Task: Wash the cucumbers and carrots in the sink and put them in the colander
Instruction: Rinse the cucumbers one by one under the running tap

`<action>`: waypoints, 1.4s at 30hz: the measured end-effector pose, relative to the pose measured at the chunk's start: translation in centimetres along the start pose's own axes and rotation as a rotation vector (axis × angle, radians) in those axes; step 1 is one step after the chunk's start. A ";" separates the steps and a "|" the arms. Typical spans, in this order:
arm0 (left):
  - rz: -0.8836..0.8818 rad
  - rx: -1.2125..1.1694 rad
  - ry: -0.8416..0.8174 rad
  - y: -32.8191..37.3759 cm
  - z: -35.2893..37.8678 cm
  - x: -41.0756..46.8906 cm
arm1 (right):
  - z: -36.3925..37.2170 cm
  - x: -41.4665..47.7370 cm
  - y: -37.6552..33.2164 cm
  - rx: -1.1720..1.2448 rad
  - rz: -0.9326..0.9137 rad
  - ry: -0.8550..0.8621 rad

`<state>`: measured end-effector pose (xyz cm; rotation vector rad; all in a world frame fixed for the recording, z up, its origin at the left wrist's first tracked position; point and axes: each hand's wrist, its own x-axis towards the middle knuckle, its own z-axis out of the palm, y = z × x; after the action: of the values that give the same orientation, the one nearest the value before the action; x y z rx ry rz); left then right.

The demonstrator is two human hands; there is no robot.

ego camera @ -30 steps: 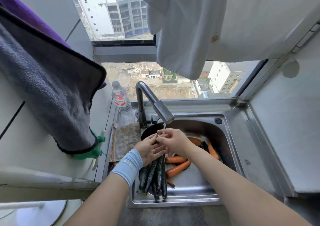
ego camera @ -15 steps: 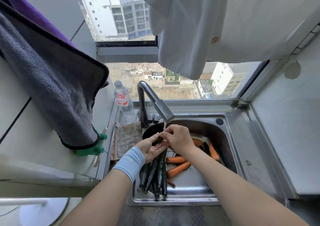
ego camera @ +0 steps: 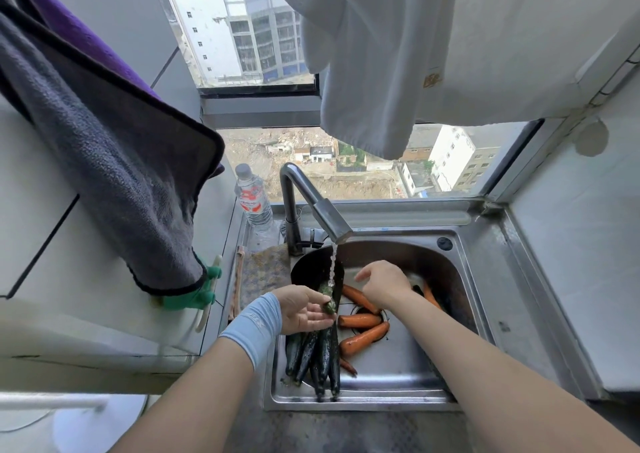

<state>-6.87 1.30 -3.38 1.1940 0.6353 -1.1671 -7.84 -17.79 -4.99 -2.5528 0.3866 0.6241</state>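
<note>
Gripped by the left hand (ego camera: 302, 311), fingers curled, the cucumber (ego camera: 327, 298) should be rolled under the stream (ego camera: 333, 265) on all sides (the right hand (ego camera: 384, 284), fingers loose, holds nothing).

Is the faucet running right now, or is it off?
On. A thin stream of water falls from the faucet spout onto the cucumber that the left hand holds over the sink.
</note>
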 end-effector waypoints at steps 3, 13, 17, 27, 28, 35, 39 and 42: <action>0.024 0.011 -0.023 -0.8 -0.9 -0.2 | 1.1 -0.2 -0.1 -0.075 0.000 -0.264; 0.078 0.206 -0.129 -3.6 -3.0 0.7 | 5.8 -1.0 -2.7 1.101 0.354 -0.475; 0.091 0.191 -0.091 -4.4 -2.7 1.5 | 6.1 -1.2 -2.1 1.131 0.349 -0.539; 0.059 0.157 -0.138 -5.4 -2.0 3.0 | 6.9 -1.6 -1.6 1.220 0.326 -0.381; 0.051 0.167 -0.150 -5.4 -2.1 2.9 | 6.8 -1.6 -1.7 1.246 0.328 -0.369; -0.024 0.394 -0.078 -4.7 -2.0 3.2 | 6.2 -1.6 -2.0 1.234 0.352 -0.402; 0.067 0.217 0.181 -3.1 -0.8 4.2 | 5.5 -1.3 0.0 0.995 0.283 -0.423; 0.215 -0.081 0.195 -1.9 0.2 6.0 | 4.7 -1.5 1.2 0.891 0.260 -0.393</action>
<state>-6.72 -0.84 -9.32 1.2824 0.6756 -0.8438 -11.28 -16.11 -8.39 -1.5114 0.6747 0.7978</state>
